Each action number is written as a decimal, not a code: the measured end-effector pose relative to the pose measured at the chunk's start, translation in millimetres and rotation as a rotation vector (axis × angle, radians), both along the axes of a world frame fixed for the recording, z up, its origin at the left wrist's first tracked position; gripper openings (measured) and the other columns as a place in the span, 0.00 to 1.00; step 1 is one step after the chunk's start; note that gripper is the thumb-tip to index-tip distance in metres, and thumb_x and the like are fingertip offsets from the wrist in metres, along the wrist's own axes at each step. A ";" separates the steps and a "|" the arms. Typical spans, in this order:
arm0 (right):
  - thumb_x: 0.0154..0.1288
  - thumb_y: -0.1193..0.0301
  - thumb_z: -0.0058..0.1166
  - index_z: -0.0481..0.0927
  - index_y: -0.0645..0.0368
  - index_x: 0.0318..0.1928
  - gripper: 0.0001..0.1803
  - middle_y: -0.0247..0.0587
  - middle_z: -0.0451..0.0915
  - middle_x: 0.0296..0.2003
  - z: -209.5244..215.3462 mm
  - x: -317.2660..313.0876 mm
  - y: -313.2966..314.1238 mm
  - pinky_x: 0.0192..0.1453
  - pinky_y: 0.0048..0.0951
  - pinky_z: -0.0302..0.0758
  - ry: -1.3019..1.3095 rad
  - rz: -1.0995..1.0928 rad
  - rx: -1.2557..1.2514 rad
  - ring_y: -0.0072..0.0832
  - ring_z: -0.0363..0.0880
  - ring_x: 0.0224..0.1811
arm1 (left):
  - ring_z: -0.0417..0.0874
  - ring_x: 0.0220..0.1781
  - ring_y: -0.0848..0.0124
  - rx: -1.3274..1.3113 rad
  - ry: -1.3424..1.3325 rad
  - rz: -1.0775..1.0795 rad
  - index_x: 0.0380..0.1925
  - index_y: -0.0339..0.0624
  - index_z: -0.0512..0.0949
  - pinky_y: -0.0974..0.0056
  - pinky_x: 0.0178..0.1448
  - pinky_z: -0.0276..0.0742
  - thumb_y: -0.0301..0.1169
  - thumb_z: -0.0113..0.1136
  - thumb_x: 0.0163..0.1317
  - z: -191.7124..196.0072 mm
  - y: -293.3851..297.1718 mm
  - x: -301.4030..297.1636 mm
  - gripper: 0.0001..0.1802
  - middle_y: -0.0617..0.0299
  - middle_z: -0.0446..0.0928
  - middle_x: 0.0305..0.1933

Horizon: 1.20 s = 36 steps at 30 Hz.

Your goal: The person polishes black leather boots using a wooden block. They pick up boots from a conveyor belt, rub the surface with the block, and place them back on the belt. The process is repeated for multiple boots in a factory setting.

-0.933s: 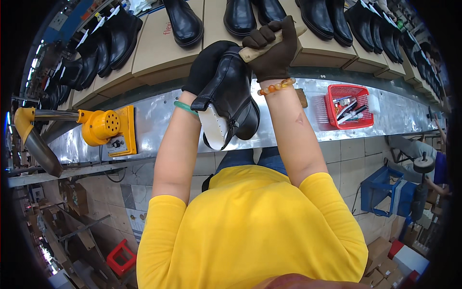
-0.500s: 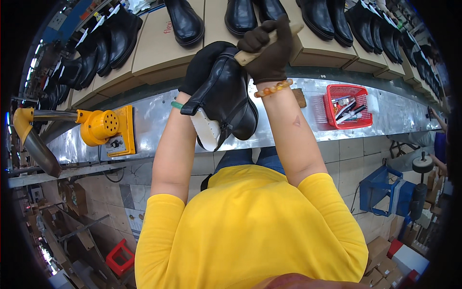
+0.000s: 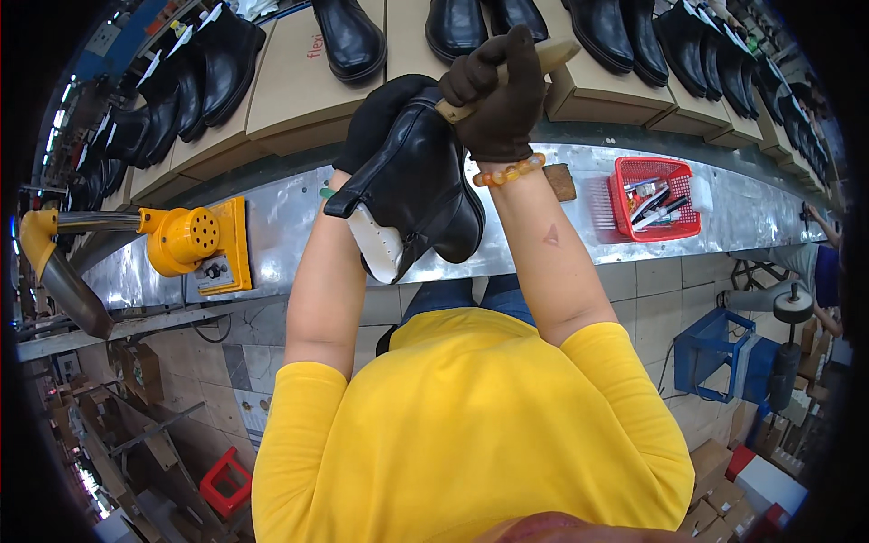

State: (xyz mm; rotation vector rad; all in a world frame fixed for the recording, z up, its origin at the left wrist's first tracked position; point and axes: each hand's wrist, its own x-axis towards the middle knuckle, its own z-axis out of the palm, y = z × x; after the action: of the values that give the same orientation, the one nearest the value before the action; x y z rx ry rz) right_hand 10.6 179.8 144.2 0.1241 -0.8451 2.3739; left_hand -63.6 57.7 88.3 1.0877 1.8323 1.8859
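A black ankle boot [image 3: 418,185] with a white insert showing at its opening is held up over the metal bench [image 3: 281,226]. My left hand [image 3: 385,113], in a dark glove, grips the boot from behind. My right hand [image 3: 498,95], also gloved and with a bead bracelet at the wrist, is closed around a pale wooden-handled tool [image 3: 543,61] pressed against the boot's upper side.
Black boots and shoes [image 3: 348,36] stand on cardboard boxes [image 3: 294,86] behind the bench. A yellow machine [image 3: 195,244] sits at the left. A red basket [image 3: 656,199] with small tools and a brown block [image 3: 561,181] lie at the right. Another person's arm [image 3: 819,235] shows far right.
The boot and both hands have shifted slightly; my right hand with the tool moved a little along the boot's top. The boot tilted a bit.
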 end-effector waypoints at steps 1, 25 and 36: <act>0.65 0.54 0.49 0.68 0.51 0.20 0.20 0.24 0.52 0.13 -0.4 1.8 -3.5 0.18 0.23 0.50 0.017 -0.036 0.027 0.17 0.49 0.13 | 0.79 0.47 0.68 0.016 -0.032 -0.013 0.45 0.36 0.75 0.67 0.55 0.73 0.25 0.51 0.61 -2.5 -0.1 -2.5 0.12 0.56 0.78 0.44; 0.56 0.50 0.59 0.68 0.48 0.28 0.19 0.22 0.57 0.18 -35.3 -37.6 41.4 0.24 0.24 0.59 -0.088 0.008 -0.616 0.18 0.56 0.18 | 0.78 0.43 0.74 -0.110 0.253 -0.038 0.45 0.36 0.75 0.70 0.50 0.73 0.26 0.54 0.61 -25.1 21.8 -42.0 0.13 0.61 0.77 0.41; 0.59 0.52 0.57 0.69 0.49 0.27 0.17 0.24 0.55 0.18 -39.8 -35.6 39.0 0.24 0.24 0.56 -0.108 0.060 -0.474 0.20 0.54 0.18 | 0.80 0.46 0.70 -0.085 0.202 -0.084 0.47 0.36 0.76 0.68 0.54 0.74 0.24 0.54 0.57 -18.3 21.0 -38.8 0.16 0.58 0.79 0.45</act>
State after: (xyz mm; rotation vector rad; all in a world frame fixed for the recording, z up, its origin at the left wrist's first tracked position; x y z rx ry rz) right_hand -25.0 218.8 104.4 -0.1742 -0.3085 2.5859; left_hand -102.3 78.7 70.0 1.3456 1.9204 1.6884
